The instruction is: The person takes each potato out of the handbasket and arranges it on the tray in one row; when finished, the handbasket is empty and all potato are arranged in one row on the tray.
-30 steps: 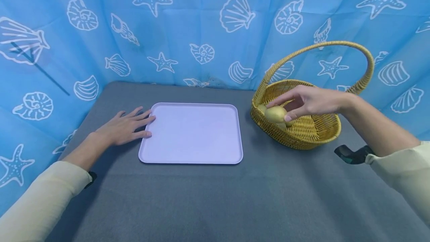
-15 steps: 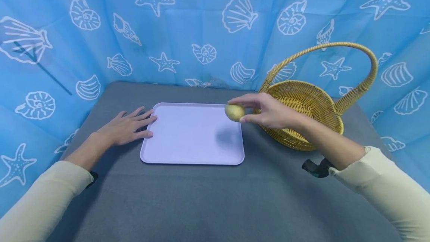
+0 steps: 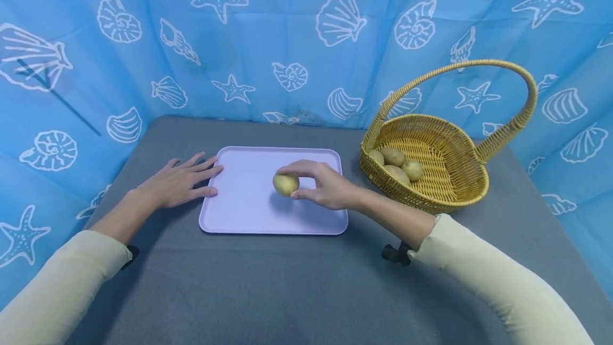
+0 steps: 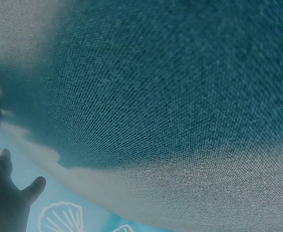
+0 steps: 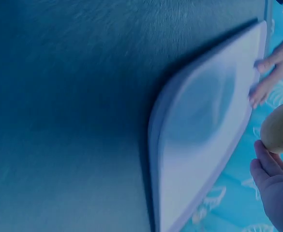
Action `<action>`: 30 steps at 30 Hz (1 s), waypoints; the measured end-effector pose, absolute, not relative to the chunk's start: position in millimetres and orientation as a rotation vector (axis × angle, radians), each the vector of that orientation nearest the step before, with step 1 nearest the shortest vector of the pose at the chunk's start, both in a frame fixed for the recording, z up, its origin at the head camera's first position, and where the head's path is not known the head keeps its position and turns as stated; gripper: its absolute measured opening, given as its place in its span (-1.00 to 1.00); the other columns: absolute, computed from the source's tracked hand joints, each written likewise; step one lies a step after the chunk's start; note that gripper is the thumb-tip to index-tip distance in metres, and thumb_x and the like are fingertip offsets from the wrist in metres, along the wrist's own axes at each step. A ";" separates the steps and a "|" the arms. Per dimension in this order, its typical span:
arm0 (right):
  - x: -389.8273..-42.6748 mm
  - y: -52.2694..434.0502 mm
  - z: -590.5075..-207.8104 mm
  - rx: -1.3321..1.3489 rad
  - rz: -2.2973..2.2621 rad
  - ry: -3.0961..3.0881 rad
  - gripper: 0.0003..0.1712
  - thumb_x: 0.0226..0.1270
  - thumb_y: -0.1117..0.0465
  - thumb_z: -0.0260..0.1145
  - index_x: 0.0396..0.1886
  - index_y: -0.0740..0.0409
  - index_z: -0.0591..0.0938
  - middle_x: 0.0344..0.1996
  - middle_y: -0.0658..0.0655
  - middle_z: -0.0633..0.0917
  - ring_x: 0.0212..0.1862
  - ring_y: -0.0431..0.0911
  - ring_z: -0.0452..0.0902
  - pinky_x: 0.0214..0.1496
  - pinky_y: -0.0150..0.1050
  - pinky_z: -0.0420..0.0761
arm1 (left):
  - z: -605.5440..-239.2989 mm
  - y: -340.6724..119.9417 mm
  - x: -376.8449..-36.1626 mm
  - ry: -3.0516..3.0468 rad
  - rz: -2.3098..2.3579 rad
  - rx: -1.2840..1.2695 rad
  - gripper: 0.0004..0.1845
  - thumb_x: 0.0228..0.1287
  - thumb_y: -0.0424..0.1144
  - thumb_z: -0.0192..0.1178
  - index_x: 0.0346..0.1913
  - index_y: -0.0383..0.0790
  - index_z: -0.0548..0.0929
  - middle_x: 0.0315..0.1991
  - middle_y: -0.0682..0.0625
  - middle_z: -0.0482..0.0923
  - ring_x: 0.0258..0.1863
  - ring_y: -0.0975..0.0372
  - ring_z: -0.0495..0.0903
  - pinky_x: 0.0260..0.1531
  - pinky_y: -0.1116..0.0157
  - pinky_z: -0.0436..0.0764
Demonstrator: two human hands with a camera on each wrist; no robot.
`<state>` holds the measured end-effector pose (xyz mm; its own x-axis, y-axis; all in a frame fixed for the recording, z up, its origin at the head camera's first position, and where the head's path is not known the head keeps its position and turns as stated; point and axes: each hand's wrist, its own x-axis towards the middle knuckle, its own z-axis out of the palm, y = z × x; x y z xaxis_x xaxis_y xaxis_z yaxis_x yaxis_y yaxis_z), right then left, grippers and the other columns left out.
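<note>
One potato is pinched between the thumb and curled fingers of the right hand, low over the middle of the lavender tray. From the head view I cannot tell whether its underside already touches the tray or sits just above it; the right wrist view shows the same potato apart from the tray's surface, which suggests a small gap remains.

The left hand lies flat on the grey worktop at the tray's left edge, fingers straight and spread, their tips touching the rim as if steadying it. It holds nothing.

To the right of the tray, well apart from it, stands the wicker basket with a tall arched handle. Four more potatoes lie bunched in the part of it nearest the tray.

By my judgement, the step in hand is setting a potato from the basket down on the tray, and it is near its end. The next move calls for lowering the potato until it rests, then loosening the fingers gently: it is rounded and the tray is smooth, so it could roll toward the rim if released with any sideways push.
</note>
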<state>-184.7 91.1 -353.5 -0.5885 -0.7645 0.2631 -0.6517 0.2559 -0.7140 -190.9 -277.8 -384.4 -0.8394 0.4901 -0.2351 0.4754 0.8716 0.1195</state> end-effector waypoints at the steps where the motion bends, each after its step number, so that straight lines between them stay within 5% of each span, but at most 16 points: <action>1: -184.2 86.2 -356.7 -1.345 -1.242 2.366 -0.39 0.15 0.41 0.47 0.24 0.29 0.57 0.21 0.18 0.63 0.28 0.00 0.50 0.38 -0.17 0.40 | -384.4 -277.6 -191.0 2.784 0.082 0.729 -0.17 0.43 0.37 -0.13 0.58 -0.03 0.12 0.59 -0.12 -0.05 0.55 -0.20 -0.20 0.33 -0.41 -0.12; 30: -176.0 -17.1 -377.1 -1.305 -0.900 2.300 -0.33 0.30 0.26 0.42 0.41 0.06 0.46 0.34 0.05 0.50 0.41 -0.17 0.31 0.45 -0.31 0.24 | -385.2 -279.0 -190.4 2.791 0.073 0.768 -0.21 0.47 0.33 -0.15 0.57 -0.05 0.13 0.59 -0.13 -0.06 0.54 -0.21 -0.16 0.32 -0.42 -0.07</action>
